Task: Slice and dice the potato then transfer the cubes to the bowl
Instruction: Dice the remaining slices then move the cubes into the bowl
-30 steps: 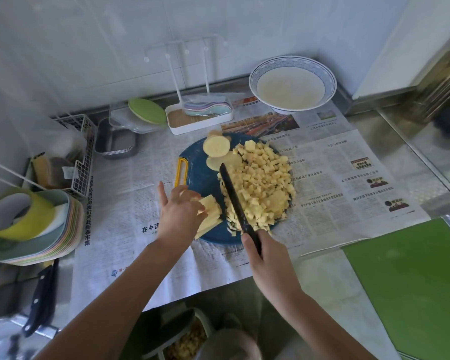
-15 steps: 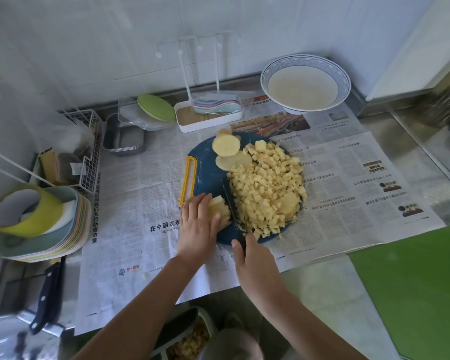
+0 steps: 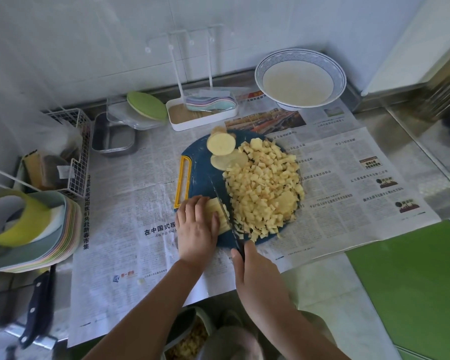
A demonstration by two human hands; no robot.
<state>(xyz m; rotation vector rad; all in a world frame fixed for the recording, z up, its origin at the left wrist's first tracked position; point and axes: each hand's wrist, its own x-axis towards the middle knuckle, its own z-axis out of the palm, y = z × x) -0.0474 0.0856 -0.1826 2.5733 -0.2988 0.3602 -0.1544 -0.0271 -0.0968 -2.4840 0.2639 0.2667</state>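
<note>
- Two hands at the cutting board's (image 3: 200, 175) near edge: my left hand (image 3: 196, 229) presses flat on potato strips (image 3: 218, 213).
- My right hand (image 3: 257, 279) grips the knife (image 3: 225, 213) (blade just beside the strips).

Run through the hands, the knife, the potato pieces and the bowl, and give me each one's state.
Stacked pale yellow potato strips: not yet diced.
Black-bladed knife: edge down at the strips.
Heap of potato cubes: diced, on the round blue cutting board.
Round potato slices: uncut.
White blue-rimmed bowl: upright, no cubes inside.
Left hand: pressing flat on the strips.
Right hand: gripping the knife.
</note>
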